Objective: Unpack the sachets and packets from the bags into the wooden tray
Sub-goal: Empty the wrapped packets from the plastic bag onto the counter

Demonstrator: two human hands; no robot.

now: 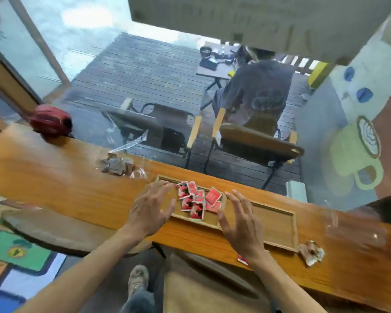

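A long, shiny wooden counter [54, 177] runs under both hands. On it lies the wooden tray [273, 219], flat and long, with a thin raised rim and two boxes inside. The red sachets [198, 201] (small, square, a bit crinkly) lie in a loose heap in the box between the two hands. A see-through bag [120, 164] with brownish packets sits past the left hand, further off to the left. A smaller crumpled packet [312, 253] lies to the right of the right hand, by the tray's corner. The left hand [150, 210] is spread flat, fingers straight, holding nothing. The right hand [240, 224] is the same, fingers fanned out over the tray.
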